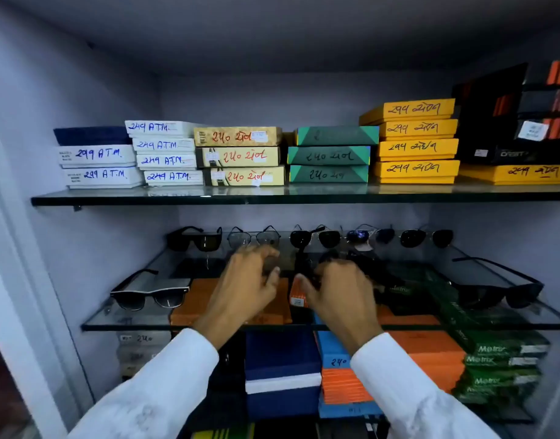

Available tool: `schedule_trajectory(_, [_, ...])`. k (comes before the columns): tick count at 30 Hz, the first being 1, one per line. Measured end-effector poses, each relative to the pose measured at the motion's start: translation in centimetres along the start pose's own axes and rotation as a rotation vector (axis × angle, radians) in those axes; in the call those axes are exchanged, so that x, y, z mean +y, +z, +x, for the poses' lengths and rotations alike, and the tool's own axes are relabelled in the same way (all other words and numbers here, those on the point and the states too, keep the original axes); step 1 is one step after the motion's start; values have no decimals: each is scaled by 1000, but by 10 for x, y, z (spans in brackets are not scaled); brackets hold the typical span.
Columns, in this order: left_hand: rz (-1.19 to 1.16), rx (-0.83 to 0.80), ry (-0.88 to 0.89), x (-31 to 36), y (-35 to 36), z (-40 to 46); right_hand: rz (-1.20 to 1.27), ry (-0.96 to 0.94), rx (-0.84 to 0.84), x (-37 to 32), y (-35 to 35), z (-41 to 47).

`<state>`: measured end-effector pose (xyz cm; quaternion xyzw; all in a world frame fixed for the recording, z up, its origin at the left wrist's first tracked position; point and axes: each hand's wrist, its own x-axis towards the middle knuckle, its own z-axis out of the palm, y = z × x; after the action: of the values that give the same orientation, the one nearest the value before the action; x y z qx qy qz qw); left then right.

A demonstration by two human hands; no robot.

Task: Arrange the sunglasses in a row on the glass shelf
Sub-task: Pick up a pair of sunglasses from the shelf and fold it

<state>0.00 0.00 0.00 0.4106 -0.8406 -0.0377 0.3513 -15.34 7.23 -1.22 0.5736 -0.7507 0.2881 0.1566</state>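
Five pairs of sunglasses stand in a row along the back of the lower glass shelf [123, 326]: a black wayfarer [195, 239], a clear aviator [253, 237], a black aviator [315, 238], a blue-lensed pair [369, 236] and a dark round pair [426, 238]. At the front left sits a black-and-white pair [150, 296], at the front right a black pair [500, 293]. Over the shelf's middle, my left hand [250, 280] and my right hand [342, 289] both grip a dark pair of sunglasses [302, 264], which is blurred and partly hidden by my fingers.
The upper glass shelf [209, 198] carries stacks of white, beige, green, yellow and black boxes. Orange, blue and green boxes [500, 353] lie under the lower shelf and show through the glass. A white cabinet wall closes in the left side.
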Motion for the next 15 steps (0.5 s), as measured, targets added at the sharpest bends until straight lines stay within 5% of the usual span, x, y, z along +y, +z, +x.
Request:
schedule_trajectory(7, [-133, -222, -174, -2, 28, 40, 16, 40, -65, 1, 21, 13])
schedule_trajectory(15, [-234, 14, -224, -11, 8, 31, 311, -103, 41, 12, 8, 10])
